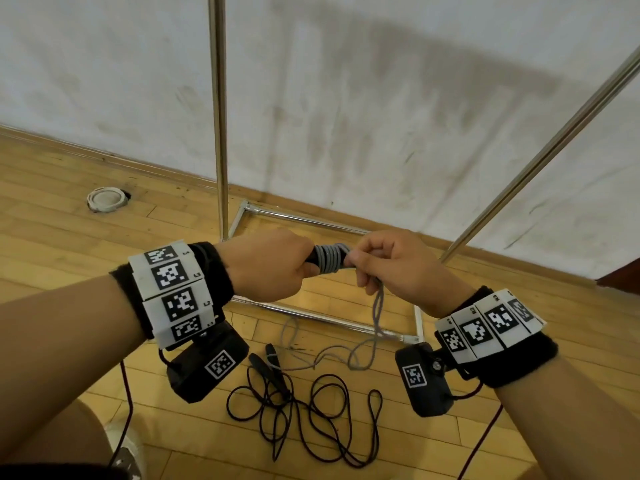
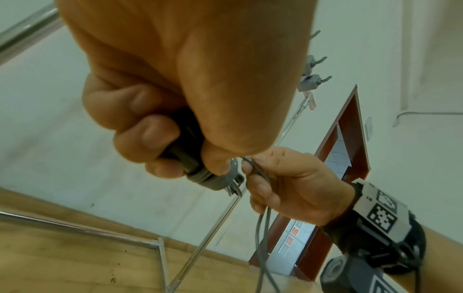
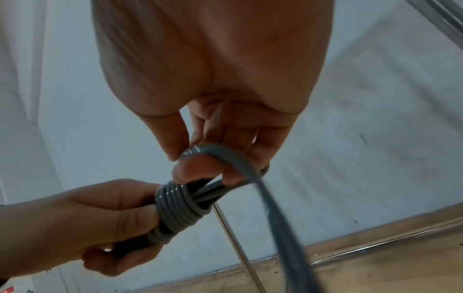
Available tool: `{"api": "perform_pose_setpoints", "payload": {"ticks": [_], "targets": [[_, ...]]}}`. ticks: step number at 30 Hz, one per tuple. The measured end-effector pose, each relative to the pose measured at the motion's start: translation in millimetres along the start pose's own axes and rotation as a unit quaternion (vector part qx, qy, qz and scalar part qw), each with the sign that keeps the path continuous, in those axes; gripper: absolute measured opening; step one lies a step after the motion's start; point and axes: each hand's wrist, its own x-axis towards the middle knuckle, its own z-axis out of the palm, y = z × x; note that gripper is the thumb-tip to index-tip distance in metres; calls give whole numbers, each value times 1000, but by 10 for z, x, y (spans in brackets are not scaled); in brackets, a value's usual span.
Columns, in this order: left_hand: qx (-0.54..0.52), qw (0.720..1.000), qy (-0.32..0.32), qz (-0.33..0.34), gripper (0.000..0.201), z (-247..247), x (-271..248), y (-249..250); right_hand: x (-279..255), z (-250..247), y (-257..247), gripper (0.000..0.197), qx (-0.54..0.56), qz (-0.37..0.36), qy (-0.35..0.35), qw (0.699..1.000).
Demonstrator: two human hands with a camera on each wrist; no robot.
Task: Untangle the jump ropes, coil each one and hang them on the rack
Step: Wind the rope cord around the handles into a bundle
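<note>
While the left hand (image 1: 273, 265) grips the grey jump rope (image 1: 330, 259) by its dark handles as a winding core, the right hand (image 1: 391, 263) pinches its slack, feeding turns; black rope (image 1: 304, 410) lies loose on the floor below, rack (image 1: 219, 116) behind.

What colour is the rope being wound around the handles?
Grey, with a glossy sheen; the rope shows best in the right wrist view.

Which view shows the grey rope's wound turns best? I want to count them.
The right wrist view: the grey rope turns fill the frame, sharp and separate. The head view shows them small between the hands; the left wrist view hides most behind the left hand.
</note>
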Motion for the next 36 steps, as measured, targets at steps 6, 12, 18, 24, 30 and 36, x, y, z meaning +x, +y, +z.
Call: {"api": "perform_pose_setpoints", "payload": {"ticks": [6,12,18,24,30,36], "targets": [[-43,995,86,-7,24,-63,24,-79,-74,-4,65,26,87,-16,-26,996],[-149,984,90,44,21,-124,-30,-47,-110,69,156,13,130,-23,-9,991],[-236,968,53,68,19,-216,-121,-33,-115,16,232,31,127,-26,-4,992],[-256,963,28,84,17,-243,-184,-13,-112,33,269,22,31,-89,-31,995],[-231,967,-22,103,17,-228,-238,19,-89,7,333,31,-7,-104,-56,993],[-226,962,-92,126,22,-220,-291,67,-63,-31,638,21,-80,55,-11,995]]}}
